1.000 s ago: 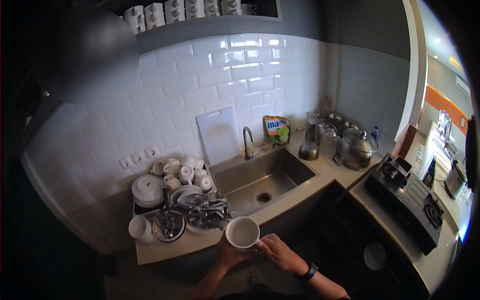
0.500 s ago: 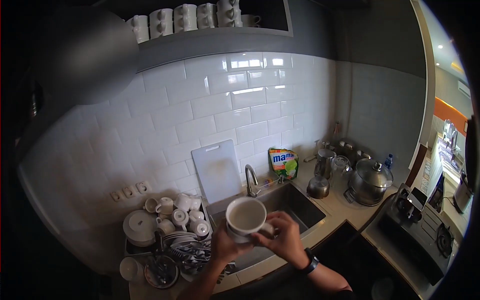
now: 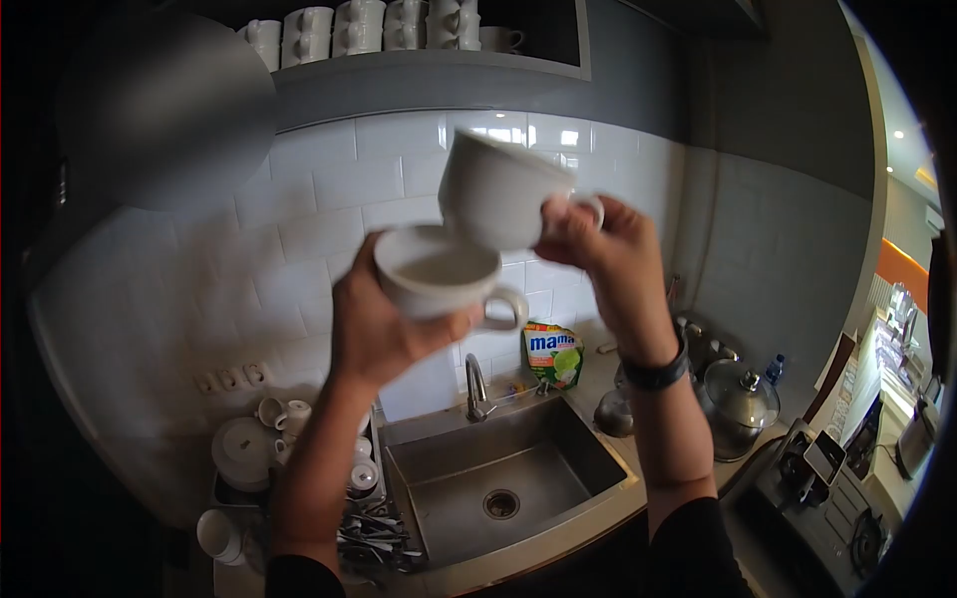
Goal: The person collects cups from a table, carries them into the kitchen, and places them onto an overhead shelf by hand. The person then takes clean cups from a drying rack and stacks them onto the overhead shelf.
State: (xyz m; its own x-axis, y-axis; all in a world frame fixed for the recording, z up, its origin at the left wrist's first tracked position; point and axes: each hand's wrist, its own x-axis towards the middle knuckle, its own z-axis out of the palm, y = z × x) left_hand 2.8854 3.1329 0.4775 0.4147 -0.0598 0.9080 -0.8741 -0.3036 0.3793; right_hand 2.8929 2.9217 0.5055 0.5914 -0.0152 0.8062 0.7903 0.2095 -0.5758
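My left hand (image 3: 377, 324) is wrapped round the body of a white cup (image 3: 439, 291), which it holds roughly upright with the handle towards the right. In my right hand (image 3: 616, 249) a second white cup (image 3: 503, 194) is gripped by its handle. This one is tilted and slightly blurred, just above and behind the first cup's rim; whether the two touch I cannot tell. Both hands are raised in front of the tiled wall, above the steel sink (image 3: 419, 468). Farther up, several white cups (image 3: 359, 28) stand stacked on a shelf (image 3: 439, 62).
Left of the sink are upturned cups (image 3: 362, 473), a pile of cutlery (image 3: 374, 538) and a white round vessel (image 3: 242, 453). A faucet (image 3: 475, 384) and a detergent pouch (image 3: 554, 357) stand behind the sink. A lidded pot (image 3: 736, 409) and a stove (image 3: 817, 498) are on the right.
Both hands have risen from over the sink towards the shelf. The cups, held close together earlier, are now apart, one in each hand, with the right one lifted and tilted.
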